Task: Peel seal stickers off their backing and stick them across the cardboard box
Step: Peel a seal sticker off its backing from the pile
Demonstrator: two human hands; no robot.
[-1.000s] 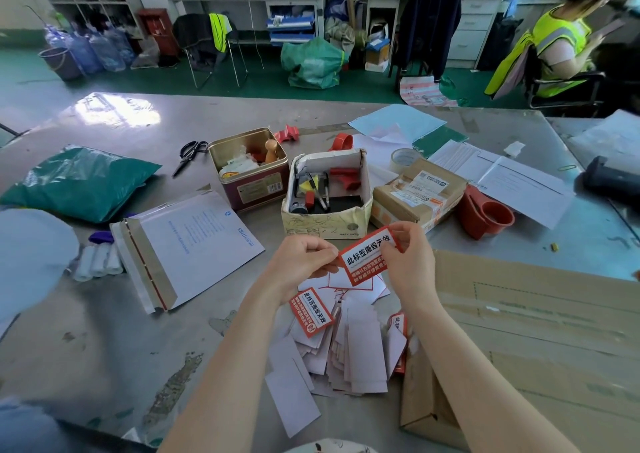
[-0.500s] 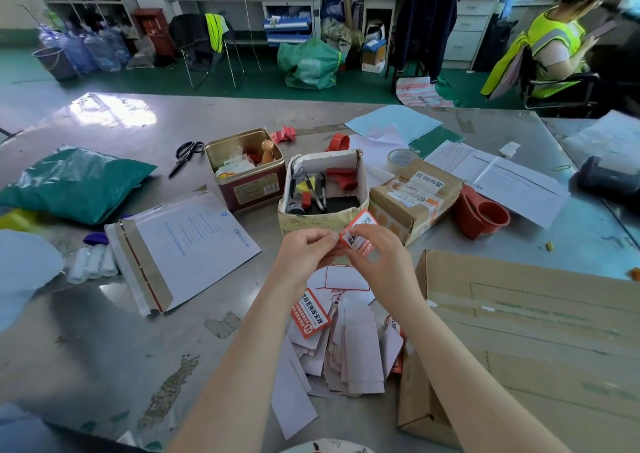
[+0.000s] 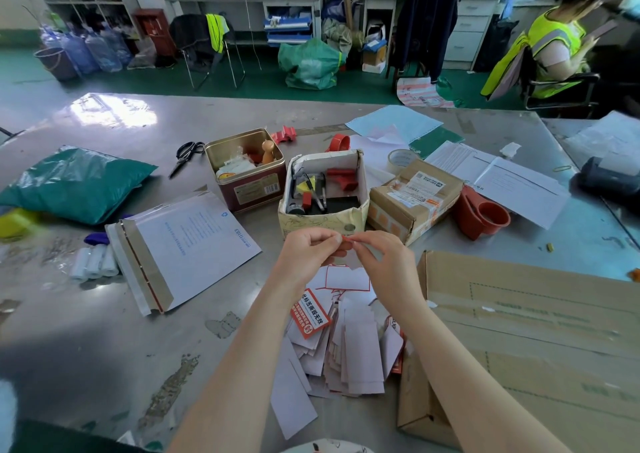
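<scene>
Both hands meet above the middle of the table and pinch one red seal sticker (image 3: 347, 238) edge-on between their fingertips; only a thin red strip shows. My left hand (image 3: 308, 251) grips it from the left, my right hand (image 3: 382, 262) from the right. Under the hands lies a heap of white backing papers (image 3: 360, 348) with another red sticker (image 3: 310, 312) face up on it. The large flat cardboard box (image 3: 526, 331) lies to the right, beside my right forearm.
Behind the hands stand an open paper box of tools (image 3: 323, 192), a tin (image 3: 244, 168) and a taped parcel (image 3: 414, 196). A white envelope (image 3: 180, 248) and a green bag (image 3: 74, 184) lie left, red cups (image 3: 483, 215) and papers right. A person in a yellow vest (image 3: 554, 47) sits far right.
The sticker, held face up a second ago, has turned edge-on and my fingertips have closed together on it. Both hands have shifted slightly away from me.
</scene>
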